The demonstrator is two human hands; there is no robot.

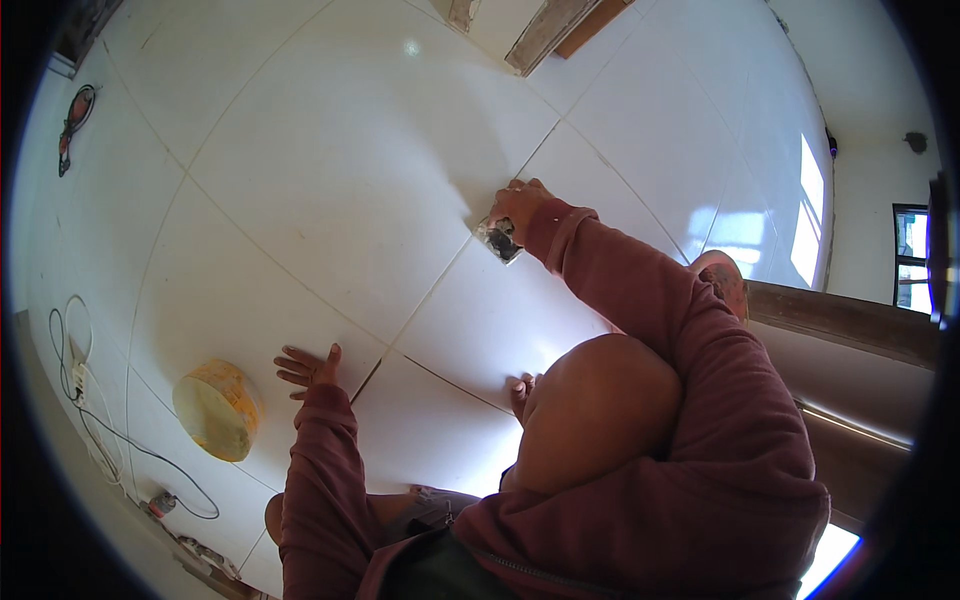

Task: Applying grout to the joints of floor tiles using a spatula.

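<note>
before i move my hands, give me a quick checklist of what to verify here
1. Right hand gripping the smeared flat hand tool: ok.
2. Left hand free: ok, fingers spread, nothing held.
3. Yellow-and-white tub upright and apart from the left hand: ok.
4. White extension socket away from both hands: ok.
5. Tile joint evenly pale: not ok, dark stretch near the left hand.
6. Tub's fill level: cannot tell.

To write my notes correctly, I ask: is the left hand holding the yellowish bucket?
No, the left hand is spread open, and tiled floor shows between it and the yellowish bucket.
</note>
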